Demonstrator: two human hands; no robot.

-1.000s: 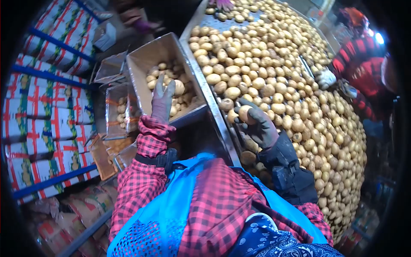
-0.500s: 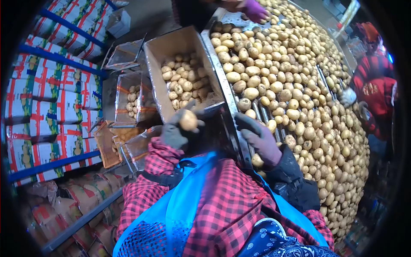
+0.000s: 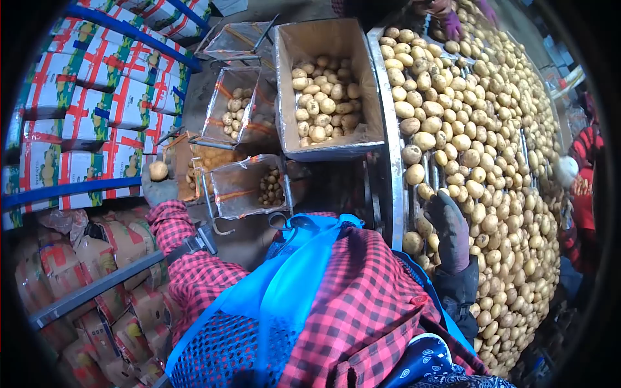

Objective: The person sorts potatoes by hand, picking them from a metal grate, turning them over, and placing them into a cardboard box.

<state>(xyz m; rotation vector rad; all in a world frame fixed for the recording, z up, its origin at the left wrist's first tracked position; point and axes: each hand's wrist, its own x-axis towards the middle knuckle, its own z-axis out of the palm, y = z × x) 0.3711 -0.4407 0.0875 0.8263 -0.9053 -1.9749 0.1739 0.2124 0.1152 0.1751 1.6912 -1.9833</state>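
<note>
My left hand (image 3: 159, 189), in a dark work glove, is closed around a single potato (image 3: 158, 170). It reaches out to the left, beside a brown open carton (image 3: 184, 169) with potatoes in a net or bag. On the right, my gloved right hand (image 3: 447, 226) lies over the potatoes (image 3: 479, 191) spread on the roller table, its fingers stretched out and holding nothing I can see. A large open cardboard box (image 3: 284, 97), partly filled with potatoes, stands against the metal edge (image 3: 391, 139) of that table.
Plastic-lined boxes (image 3: 226, 194) (image 3: 218, 103) in metal frames hold smaller potatoes. White and red cartons (image 3: 84, 123) are stacked behind blue rails (image 3: 97, 194) at left, with brown packs (image 3: 90, 271) below. Co-workers' purple glove (image 3: 453, 26) and white glove (image 3: 566, 169) are at the far and right sides.
My left hand has swung left with the potato, away from the large box and toward the brown carton. My right hand has moved farther over the potatoes. The view has shifted left.
</note>
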